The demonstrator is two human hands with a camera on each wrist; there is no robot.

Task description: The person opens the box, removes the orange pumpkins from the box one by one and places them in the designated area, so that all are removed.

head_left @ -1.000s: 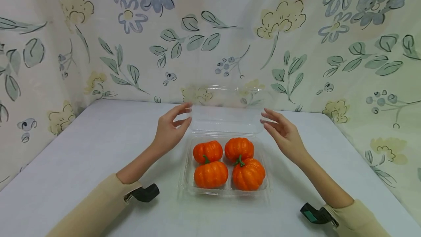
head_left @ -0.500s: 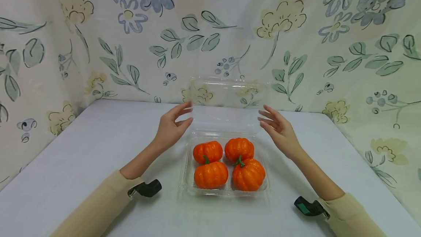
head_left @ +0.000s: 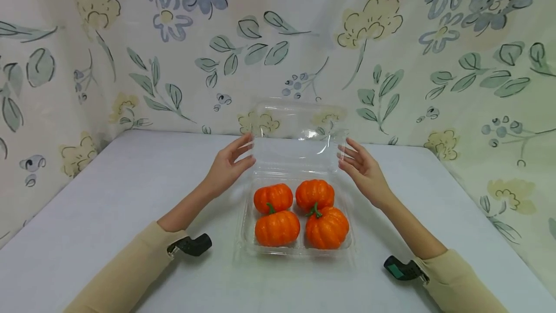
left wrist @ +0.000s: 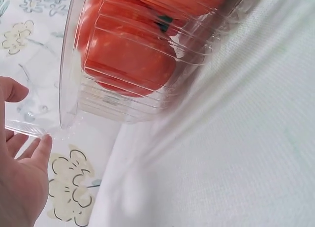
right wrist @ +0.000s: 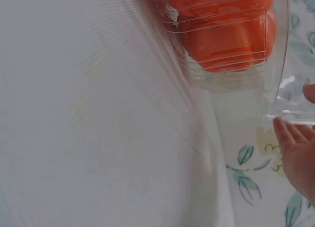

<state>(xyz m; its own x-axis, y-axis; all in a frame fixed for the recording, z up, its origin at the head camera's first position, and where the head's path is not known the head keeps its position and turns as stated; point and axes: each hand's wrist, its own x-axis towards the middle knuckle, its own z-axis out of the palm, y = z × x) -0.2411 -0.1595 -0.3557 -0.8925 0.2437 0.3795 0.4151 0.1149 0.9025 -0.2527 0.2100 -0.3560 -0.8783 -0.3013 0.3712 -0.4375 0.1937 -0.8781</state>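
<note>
A clear plastic clamshell box (head_left: 299,251) stands on the white table in the head view. Several orange toy pumpkins (head_left: 278,228) with green stems sit inside. Its hinged clear lid (head_left: 295,151) is raised at the back. My left hand (head_left: 228,165) is at the lid's left edge, thumb and fingers spread apart; in the left wrist view a fingertip (left wrist: 46,138) meets the edge. On the opposite side, my right hand (head_left: 365,173) has its fingertips at the lid's right edge, fingers partly seen through the plastic. In the right wrist view the thumb is apart from the fingers.
The white-covered table (head_left: 143,182) extends around the box. A floral curtain (head_left: 173,62) hangs behind it and along both sides. A black wrist camera (head_left: 189,245) is strapped at the left sleeve, another black camera (head_left: 404,269) at the right.
The lid has swung up a little from its leaned-back position, its top edge rising in the head view. My right hand has moved inward to the lid; the left shifted slightly. The pumpkins stayed put.
</note>
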